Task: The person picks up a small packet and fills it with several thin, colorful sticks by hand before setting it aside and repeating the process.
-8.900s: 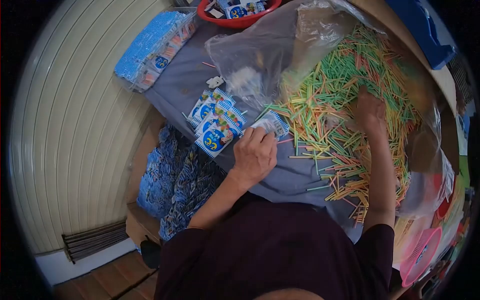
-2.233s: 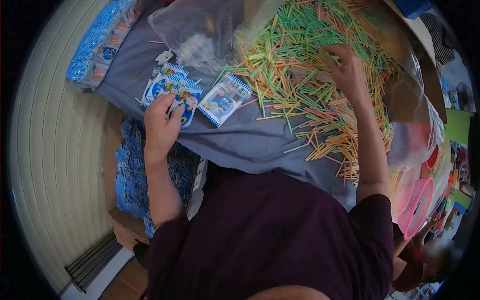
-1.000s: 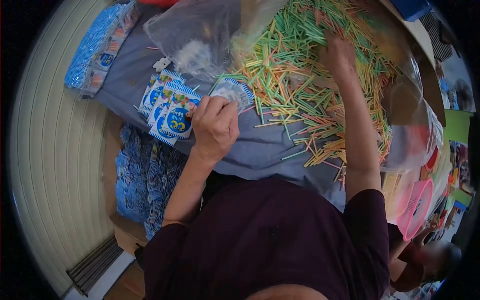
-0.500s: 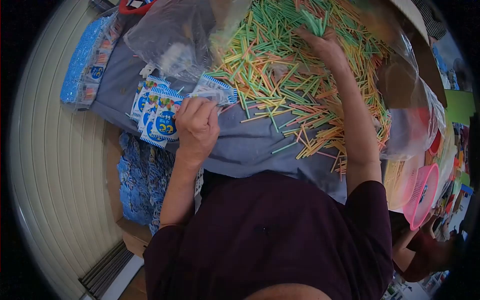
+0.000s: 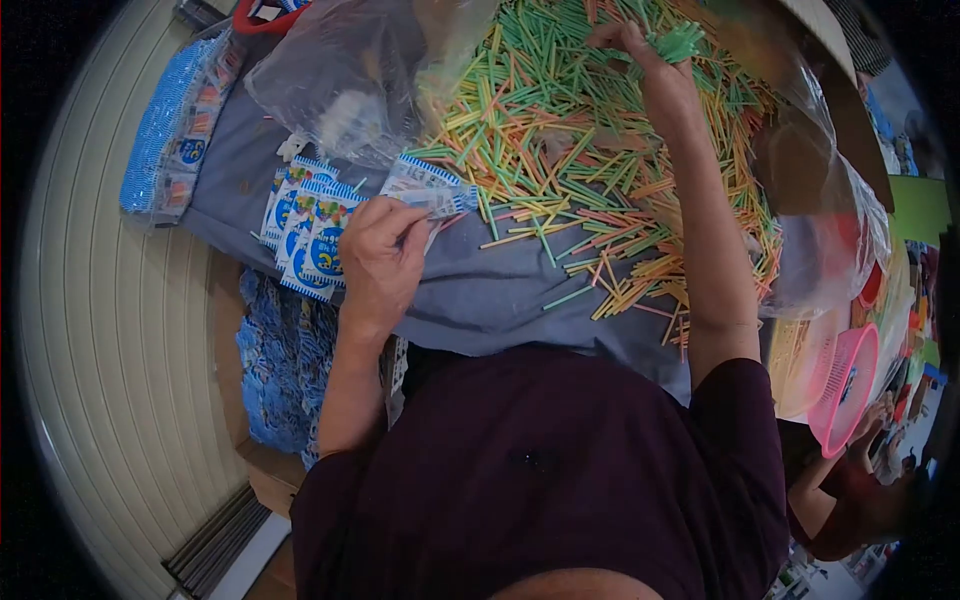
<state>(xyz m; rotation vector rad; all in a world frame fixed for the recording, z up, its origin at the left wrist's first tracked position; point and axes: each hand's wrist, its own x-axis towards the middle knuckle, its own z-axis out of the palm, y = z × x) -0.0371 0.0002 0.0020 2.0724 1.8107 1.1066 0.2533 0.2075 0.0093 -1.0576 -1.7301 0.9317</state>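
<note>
My left hand is closed in a pinch at the packet with blue and white edges, beside several printed packets lying on the grey cloth. The fingertips cover part of that packet's end. At the top of the pile of coloured sticks, my right hand holds a bunch of green sticks in its palm. Its thumb and forefinger reach over the loose sticks. Green, yellow and pink sticks lie beneath it.
A clear plastic bag lies behind the packets. At the far left is a blue bundle of packets. A pink basket stands at the right, near another person. A box of blue packets is below the cloth.
My right hand has turned, its bunch of green sticks now on the right side of the hand. My left hand has shifted slightly left and down.
</note>
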